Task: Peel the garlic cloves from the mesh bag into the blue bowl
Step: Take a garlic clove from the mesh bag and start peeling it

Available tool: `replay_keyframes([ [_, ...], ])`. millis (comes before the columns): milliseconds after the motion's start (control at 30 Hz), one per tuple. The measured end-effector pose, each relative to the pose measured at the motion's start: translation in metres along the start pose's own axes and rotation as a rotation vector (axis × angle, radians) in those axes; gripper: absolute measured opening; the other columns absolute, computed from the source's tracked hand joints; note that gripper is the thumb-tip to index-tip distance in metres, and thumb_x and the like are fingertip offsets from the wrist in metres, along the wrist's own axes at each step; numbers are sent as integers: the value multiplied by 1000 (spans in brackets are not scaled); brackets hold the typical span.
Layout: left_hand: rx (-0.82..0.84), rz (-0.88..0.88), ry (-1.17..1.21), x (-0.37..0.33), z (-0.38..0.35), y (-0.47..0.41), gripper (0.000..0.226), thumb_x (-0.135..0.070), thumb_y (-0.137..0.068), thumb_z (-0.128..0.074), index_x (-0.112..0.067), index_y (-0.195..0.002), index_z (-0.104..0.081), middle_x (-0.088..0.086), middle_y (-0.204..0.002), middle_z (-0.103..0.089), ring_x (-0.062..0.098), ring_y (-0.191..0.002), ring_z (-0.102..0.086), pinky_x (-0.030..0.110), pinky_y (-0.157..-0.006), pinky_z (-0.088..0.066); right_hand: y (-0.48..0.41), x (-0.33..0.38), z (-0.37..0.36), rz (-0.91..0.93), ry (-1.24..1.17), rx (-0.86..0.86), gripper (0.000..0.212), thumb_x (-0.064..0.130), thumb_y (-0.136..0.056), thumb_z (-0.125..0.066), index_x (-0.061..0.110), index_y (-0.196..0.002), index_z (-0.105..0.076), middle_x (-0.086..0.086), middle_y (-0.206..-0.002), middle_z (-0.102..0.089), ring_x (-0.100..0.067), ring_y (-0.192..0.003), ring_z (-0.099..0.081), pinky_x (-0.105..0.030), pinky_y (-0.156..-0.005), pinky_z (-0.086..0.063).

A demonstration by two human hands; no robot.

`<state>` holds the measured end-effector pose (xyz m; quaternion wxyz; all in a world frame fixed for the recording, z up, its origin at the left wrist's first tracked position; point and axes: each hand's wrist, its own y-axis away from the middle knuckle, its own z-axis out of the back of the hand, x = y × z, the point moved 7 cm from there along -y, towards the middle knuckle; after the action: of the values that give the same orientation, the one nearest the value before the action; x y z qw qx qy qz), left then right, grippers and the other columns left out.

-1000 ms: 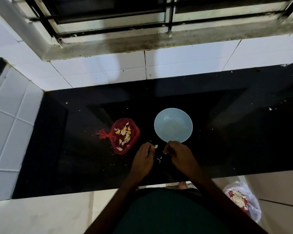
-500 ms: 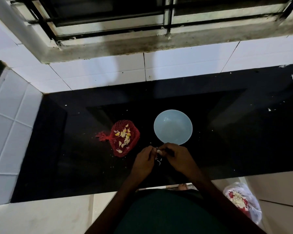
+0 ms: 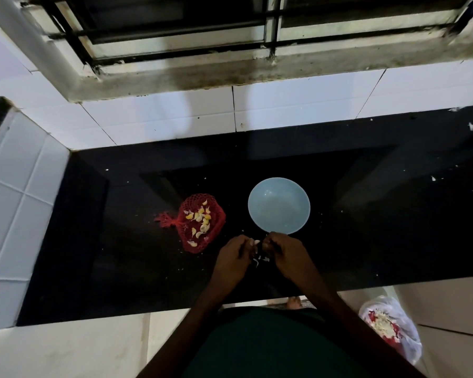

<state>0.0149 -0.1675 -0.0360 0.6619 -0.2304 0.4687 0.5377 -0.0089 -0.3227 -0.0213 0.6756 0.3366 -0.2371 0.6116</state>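
Two hands meet low over the black counter [image 3: 120, 255], just near of the blue bowl [image 3: 279, 211]. The left hand [image 3: 231, 257] has its fingers curled in and pinches one small pale garlic clove [image 3: 256, 242] at its tips. The right hand [image 3: 287, 255] is curled too, and its fingertips come in tight against the same clove, so both hands are closed on it. It looks like the right hand is picking at the skin, but the clove is too small to be sure. A few white bits of skin [image 3: 260, 259] lie on the counter right under the hands. The red mesh bag [image 3: 187, 237] lies flat to the left of the bowl, close to it but not touching. Lots of yellow and white cloves [image 3: 202, 219] sit in the bag. The bowl looks bare inside; I see no clove in it. So I think the job has only just started: this one clove is being peeled, none has gone into the bowl yet, and all the ones in the bag are left to do. A clear plastic bag [image 3: 402, 342] with red and white scraps sits on the floor, near and to the right.
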Motion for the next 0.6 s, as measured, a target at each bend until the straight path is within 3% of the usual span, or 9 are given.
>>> replay_keyframes([
  [100,-40,35,-19,5,4,-2,13,-21,-102,-58,-26,-92,-65,-9,-86,-65,2,-78,-62,19,-72,-50,2,-3,6,1,41,30,31,-4,-86,-65,15,-108,-76,-3,-106,-76,-18,-103,-70,-32,-95,-54],
  [167,-62,49,-28,8,7,-2,11,-25,-99,-64,-31,-90,-63,-10,-89,-66,4,-82,-64,24,-75,-53,4,-6,8,-30,67,33,34,0,-87,-68,18,-115,-75,-3,-110,-76,-17,-106,-70,-34,-98,-53],
  [267,-81,56,-41,11,8,-3,12,-26,-96,-68,-33,-88,-63,-9,-90,-67,4,-84,-64,27,-77,-54,6,-12,15,-127,99,4,16,28,-84,-79,24,-99,-74,3,-94,-76,-14,-92,-71,-35,-85,-56],
  [333,-86,64,-40,12,8,-2,11,-26,-94,-71,-33,-88,-65,-9,-90,-68,1,-84,-64,25,-77,-54,6,-12,21,-140,207,-28,24,44,-80,-79,26,-85,-64,6,-79,-70,-11,-77,-66,-33,-71,-54],
  [400,-86,72,-40,13,8,-3,9,-26,-93,-73,-31,-89,-66,-10,-90,-69,1,-84,-65,24,-77,-54,7,-9,24,-109,283,-54,32,50,-82,-76,27,-78,-53,8,-71,-60,-8,-69,-58,-31,-62,-47],
  [533,-98,72,-23,12,10,-1,7,-27,-93,-73,-30,-90,-67,-9,-89,-70,2,-82,-66,20,-76,-52,8,-12,22,-69,227,-30,11,19,-88,-69,27,-83,-63,5,-83,-70,-16,-83,-68,-32,-72,-51],
  [600,-103,73,-14,12,10,0,7,-28,-94,-72,-31,-91,-67,-8,-90,-70,3,-82,-66,20,-75,-52,9,-16,20,-54,227,2,29,4,-85,-62,26,-101,-71,4,-98,-75,-19,-97,-70,-33,-83,-54],
])
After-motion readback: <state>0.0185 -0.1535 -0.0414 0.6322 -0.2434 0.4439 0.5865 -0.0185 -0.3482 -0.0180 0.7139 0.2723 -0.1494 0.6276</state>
